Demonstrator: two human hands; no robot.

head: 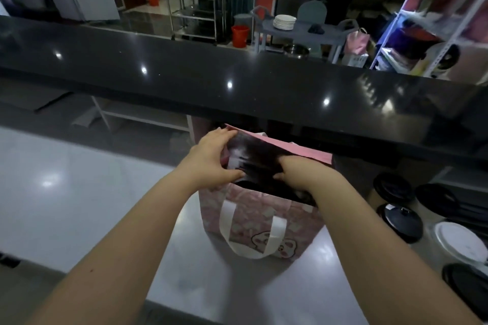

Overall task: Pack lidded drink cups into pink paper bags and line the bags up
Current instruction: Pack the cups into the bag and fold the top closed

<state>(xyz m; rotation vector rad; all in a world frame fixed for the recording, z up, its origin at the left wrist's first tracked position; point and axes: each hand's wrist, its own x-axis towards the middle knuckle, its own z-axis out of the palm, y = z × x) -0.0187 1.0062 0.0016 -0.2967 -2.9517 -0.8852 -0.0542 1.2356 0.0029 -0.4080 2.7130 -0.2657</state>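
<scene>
**Q:** Head view. How far along is the task?

**A:** Early, by my estimate. One pink bag (264, 221) stands upright on the pale counter (79, 192), just near of the black ledge (237, 74). Its white handle (227, 219) hangs down the near face. No other bag stands on the counter in view, so no line of bags exists. At least five lidded cups (401, 221) stand unpacked at the right edge of the counter, one of them with a white lid (459, 243).

**Q:** Is a cup inside the bag?

**A:** Cannot tell. The hands and a dark panel (258, 158) cover the bag's mouth.

**Q:** What is the dark panel?

**A:** It is blurred. It may be an insert or a carrier; the picture does not settle this.

**Q:** State of the hands?

**A:** Both grip. The left hand (211, 158) holds the left end of the dark panel, fingers over the far side and thumb on the near side. The right hand (301, 177) holds the right end, fingers curled over it at the bag's near rim.

**Q:** Where does the bag lie relative to the hands?

**A:** Directly below them. The cups are to the right of the right hand, apart from it.

**Q:** What is left?

**A:** Judged from this layout: loading the cups, filling further bags, and lining the bags up.
</scene>
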